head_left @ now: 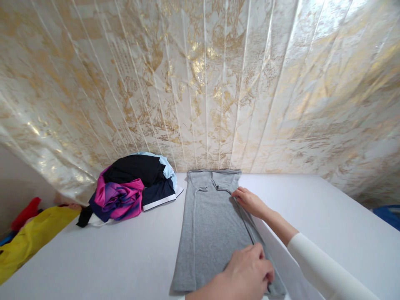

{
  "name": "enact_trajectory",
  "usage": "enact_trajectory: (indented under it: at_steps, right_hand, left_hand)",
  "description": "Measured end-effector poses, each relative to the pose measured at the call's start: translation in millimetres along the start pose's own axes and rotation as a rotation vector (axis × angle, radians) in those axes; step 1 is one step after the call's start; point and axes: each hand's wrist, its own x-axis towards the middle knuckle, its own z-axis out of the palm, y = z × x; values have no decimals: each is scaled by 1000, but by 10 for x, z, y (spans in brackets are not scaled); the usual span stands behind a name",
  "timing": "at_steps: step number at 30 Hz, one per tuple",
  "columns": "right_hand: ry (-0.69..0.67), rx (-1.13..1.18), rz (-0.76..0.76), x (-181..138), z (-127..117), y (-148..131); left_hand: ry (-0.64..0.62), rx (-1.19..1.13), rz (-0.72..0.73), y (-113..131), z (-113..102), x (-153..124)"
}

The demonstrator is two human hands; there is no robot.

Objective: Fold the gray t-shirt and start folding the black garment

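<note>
A grey shirt (215, 225) lies lengthwise on the white table, its two sides turned in towards the middle and the short sleeves tucked near the top. My left hand (250, 268) is at the lower right of the shirt, fingers curled closed on the edge of the folded-in side; the fingertips are partly hidden. Further up the same side, my right hand (250, 202) reaches in from the right, its fingers pinched together on the fabric edge by the sleeve.
On the white table (131, 258), a heap of clothes (125, 187) in black, pink-purple, navy and light blue sits at the back left. Yellow clothing (40, 237) lies beyond the left edge. A blue item (387, 214) shows at far right. A shiny gold-patterned curtain (200, 83) hangs behind.
</note>
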Motion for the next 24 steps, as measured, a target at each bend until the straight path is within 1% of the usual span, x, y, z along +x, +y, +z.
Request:
enact_trajectory:
  at_steps: [3, 4, 6, 8, 10, 12, 14, 16, 19, 21, 24]
  right_hand:
    - [32, 22, -10, -16, 58, 58]
    - [43, 25, -15, -19, 74, 75]
    - [58, 28, -21, -21, 98, 91]
    - [69, 32, -16, -23, 106, 76]
    - [85, 52, -7, -42, 97, 32]
    - [114, 91, -6, -98, 70, -29]
    - [152, 142, 2, -212, 30, -95]
    - [180, 200, 47, -396, -24, -165]
    - [181, 274, 191, -800, -123, -314]
    - [112, 296, 279, -1120, -190, -473]
    - [-45, 270, 323, -1563, -238, -778]
  left_hand:
    - [86, 8, 18, -19, -152, -42]
    - [94, 22, 31, -24, -201, -58]
    - [69, 77, 97, -38, -249, -72]
    - [29, 149, 188, -57, -218, -53]
    - [17, 213, 251, -75, -144, -10]
    - [27, 246, 272, -90, -91, 34]
    - [53, 231, 273, -107, -101, 57]
    - [85, 172, 257, -134, -164, 56]
    - [109, 99, 227, -187, -266, 29]
    - [104, 103, 223, -213, -294, 10]
    - [74, 137, 229, -215, -283, -10]
